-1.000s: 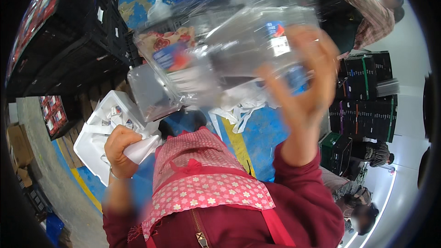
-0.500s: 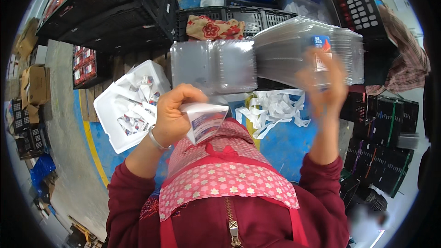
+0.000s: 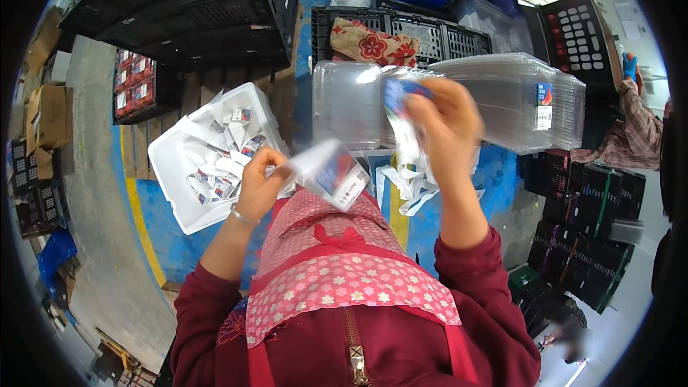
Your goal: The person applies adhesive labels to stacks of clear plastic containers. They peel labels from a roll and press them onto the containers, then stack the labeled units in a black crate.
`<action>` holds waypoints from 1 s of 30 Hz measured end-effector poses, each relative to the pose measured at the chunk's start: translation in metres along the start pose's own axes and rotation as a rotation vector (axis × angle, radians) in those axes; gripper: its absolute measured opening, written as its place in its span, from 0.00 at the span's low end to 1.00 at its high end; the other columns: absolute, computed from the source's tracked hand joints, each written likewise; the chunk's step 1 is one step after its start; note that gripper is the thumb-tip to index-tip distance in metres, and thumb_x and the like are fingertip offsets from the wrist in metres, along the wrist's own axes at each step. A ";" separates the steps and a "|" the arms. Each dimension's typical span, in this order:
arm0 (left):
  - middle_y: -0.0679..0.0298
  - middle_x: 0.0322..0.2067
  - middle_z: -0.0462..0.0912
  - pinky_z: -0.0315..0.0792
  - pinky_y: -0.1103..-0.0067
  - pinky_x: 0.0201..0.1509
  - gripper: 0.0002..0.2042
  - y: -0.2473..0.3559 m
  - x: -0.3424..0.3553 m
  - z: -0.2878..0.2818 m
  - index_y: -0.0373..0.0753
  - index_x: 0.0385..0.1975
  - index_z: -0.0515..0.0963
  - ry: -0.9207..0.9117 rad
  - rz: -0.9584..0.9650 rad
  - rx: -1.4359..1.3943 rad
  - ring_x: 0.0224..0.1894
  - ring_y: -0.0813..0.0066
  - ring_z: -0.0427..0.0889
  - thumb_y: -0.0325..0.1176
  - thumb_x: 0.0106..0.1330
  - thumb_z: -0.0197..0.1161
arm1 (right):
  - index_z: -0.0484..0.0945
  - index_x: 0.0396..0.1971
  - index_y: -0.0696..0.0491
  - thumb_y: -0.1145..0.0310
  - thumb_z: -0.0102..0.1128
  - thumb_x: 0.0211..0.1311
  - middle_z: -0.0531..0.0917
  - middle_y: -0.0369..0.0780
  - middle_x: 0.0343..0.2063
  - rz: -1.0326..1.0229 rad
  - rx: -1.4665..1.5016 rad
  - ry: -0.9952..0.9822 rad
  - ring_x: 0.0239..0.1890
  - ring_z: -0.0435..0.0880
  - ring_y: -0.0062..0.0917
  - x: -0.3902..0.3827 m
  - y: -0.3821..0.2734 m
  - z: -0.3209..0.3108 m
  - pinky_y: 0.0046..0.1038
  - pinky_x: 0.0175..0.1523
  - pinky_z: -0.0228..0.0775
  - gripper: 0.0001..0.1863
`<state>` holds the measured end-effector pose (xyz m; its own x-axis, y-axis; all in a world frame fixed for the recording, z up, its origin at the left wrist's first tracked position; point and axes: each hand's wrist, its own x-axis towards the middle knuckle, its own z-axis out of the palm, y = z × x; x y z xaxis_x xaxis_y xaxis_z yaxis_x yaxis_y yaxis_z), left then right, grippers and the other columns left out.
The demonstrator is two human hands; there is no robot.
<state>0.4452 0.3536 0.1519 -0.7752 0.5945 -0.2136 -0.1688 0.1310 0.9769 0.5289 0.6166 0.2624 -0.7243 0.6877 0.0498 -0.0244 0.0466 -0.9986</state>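
My left hand (image 3: 262, 183) pinches a folded white-backed strip of labels (image 3: 335, 175), its printed faces blue, red and white. My right hand (image 3: 450, 118) grips a blue-and-red sticker label (image 3: 403, 94), slightly blurred, over the left part of the clear plastic containers. Behind that hand a long nested stack of clear plastic containers (image 3: 494, 79) lies on its side. One label (image 3: 543, 106) sits on the stack's right part. At the stack's left end is a flat clear container panel (image 3: 347, 104).
Left of me, a white foam box (image 3: 172, 190) holds more label strips. White backing strips (image 3: 408, 179) hang below the containers. Black crates (image 3: 186, 14) are piled at the far left, and a flowered cloth (image 3: 373, 43) lies on a black crate behind. Black boxes (image 3: 591, 236) stand at the right.
My right hand has moved left from the label on the stack's right part and now holds another label over its left part. The strip in my left hand has swung out more.
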 end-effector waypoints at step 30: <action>0.60 0.28 0.82 0.74 0.76 0.36 0.14 0.084 0.011 0.048 0.38 0.30 0.77 -0.119 0.804 0.418 0.26 0.68 0.79 0.23 0.46 0.77 | 0.74 0.56 0.50 0.65 0.74 0.44 0.72 0.44 0.55 -0.561 -0.938 0.127 0.58 0.70 0.42 -0.012 -0.041 -0.084 0.41 0.62 0.62 0.34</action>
<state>0.4520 0.4092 0.2320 -0.4919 0.7055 0.5101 0.6476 -0.0951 0.7560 0.5965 0.6673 0.3044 -0.6967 0.4636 0.5474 0.2444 0.8709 -0.4265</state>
